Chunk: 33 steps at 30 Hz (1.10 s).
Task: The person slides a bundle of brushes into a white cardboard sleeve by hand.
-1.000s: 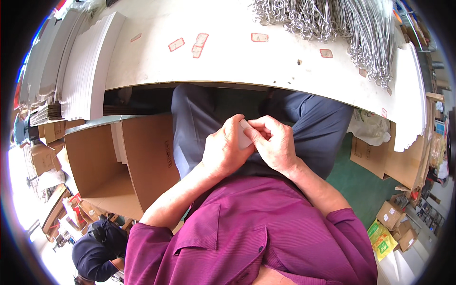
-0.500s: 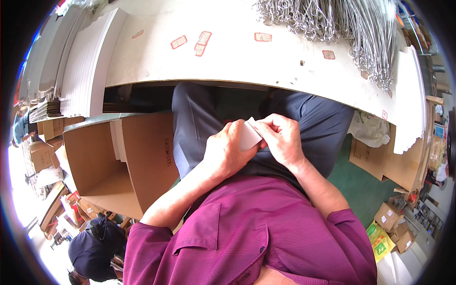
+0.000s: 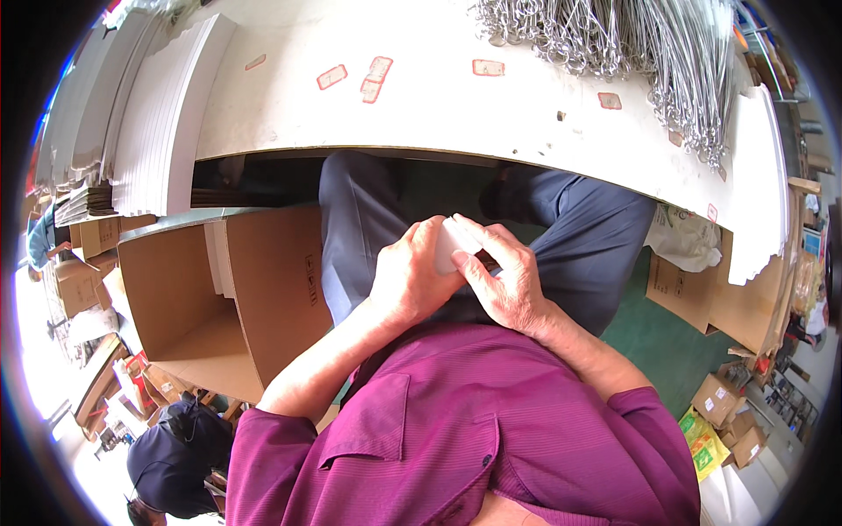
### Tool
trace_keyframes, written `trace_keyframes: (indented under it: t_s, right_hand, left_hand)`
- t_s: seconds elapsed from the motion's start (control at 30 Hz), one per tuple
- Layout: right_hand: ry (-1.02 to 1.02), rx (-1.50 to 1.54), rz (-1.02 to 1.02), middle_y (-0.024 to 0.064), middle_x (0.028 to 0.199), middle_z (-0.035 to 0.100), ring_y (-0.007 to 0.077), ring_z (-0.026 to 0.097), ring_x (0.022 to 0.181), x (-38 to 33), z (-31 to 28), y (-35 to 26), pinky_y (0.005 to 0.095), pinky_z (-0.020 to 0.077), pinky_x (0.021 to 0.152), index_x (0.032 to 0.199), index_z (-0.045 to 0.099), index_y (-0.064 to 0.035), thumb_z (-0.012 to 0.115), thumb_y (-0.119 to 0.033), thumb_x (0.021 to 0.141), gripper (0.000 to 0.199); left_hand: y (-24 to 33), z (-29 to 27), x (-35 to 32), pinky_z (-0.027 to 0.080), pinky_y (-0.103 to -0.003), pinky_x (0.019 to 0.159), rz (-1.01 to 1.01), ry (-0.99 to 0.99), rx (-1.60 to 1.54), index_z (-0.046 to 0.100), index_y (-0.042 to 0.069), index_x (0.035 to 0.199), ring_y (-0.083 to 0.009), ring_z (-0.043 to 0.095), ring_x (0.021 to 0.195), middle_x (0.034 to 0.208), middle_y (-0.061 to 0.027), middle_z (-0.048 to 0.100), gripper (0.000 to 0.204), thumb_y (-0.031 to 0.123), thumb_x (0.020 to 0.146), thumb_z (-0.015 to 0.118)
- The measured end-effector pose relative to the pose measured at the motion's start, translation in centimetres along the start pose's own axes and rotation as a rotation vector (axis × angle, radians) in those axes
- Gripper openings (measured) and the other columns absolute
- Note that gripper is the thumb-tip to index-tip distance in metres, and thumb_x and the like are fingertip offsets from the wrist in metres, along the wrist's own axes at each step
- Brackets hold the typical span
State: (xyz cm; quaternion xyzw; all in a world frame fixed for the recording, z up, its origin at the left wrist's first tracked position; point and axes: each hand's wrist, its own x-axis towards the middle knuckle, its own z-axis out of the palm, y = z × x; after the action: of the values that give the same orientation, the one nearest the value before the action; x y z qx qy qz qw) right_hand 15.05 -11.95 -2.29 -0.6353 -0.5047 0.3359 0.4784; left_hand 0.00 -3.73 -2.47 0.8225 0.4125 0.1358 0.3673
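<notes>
Above my lap, both hands hold a small white box-like piece (image 3: pixel 447 249) with flat faces. It could be folded card, but the fingers cover much of it and I cannot tell its full length. My left hand (image 3: pixel 410 273) wraps its left side, fingers closed round it. My right hand (image 3: pixel 509 279) grips the right side, with the thumb pressed on the near face and the fingers over the far edge.
A white worktable (image 3: pixel 421 114) lies ahead, with a heap of metal wire pieces with looped ends (image 3: pixel 605 44) at right. White flat cartons (image 3: pixel 162 123) stand stacked at left. An open cardboard box (image 3: pixel 272 298) sits left of my legs. Behind-left is a person in a dark cap (image 3: pixel 180 456).
My right thumb and fingers have moved from the piece's upper corner to press across its near face and far edge. The piece has turned a little and shifted slightly left.
</notes>
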Motion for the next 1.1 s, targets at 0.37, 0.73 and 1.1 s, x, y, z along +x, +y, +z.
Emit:
trace_keyframes:
  t_s: [0.37, 0.73, 1.1]
  right_hand:
    - [-0.077, 0.139, 0.148, 0.0273, 0.126, 0.068, 0.0348, 0.070, 0.116, 0.3, 0.0, -0.7, 0.0372, 0.0540, 0.099, 0.141, 0.054, 0.0059, 0.061, -0.012, 0.103, 0.042]
    - [-0.050, 0.110, 0.043, 0.0273, 0.126, 0.067, 0.0378, 0.069, 0.114, 0.4, 1.6, -0.1, 0.0382, 0.0534, 0.099, 0.141, 0.053, 0.0075, 0.060, -0.007, 0.102, 0.042]
    - [0.015, 0.164, 0.087, 0.0199, 0.118, 0.074, 0.0232, 0.072, 0.109, 1.3, 1.4, 0.2, 0.0335, 0.0564, 0.093, 0.131, 0.063, 0.0062, 0.064, -0.001, 0.098, 0.033]
  left_hand:
    - [0.5, -0.6, 0.6, 0.059, -0.046, 0.084, -0.090, -0.055, -0.058, 0.060, -0.001, 0.125, -0.0386, 0.072, 0.098, 0.111, -0.0219, 0.070, 0.057, 0.032, 0.082, 0.078]
    - [-0.4, -0.4, 0.5, 0.060, -0.046, 0.084, -0.129, -0.005, -0.067, 0.060, -0.001, 0.127, -0.0402, 0.072, 0.098, 0.111, -0.0227, 0.070, 0.056, 0.025, 0.080, 0.078]
    - [-0.4, -2.3, -0.1, 0.058, -0.046, 0.085, -0.073, -0.031, -0.097, 0.060, -0.001, 0.126, -0.0409, 0.071, 0.099, 0.106, -0.0243, 0.070, 0.058, 0.030, 0.082, 0.080]
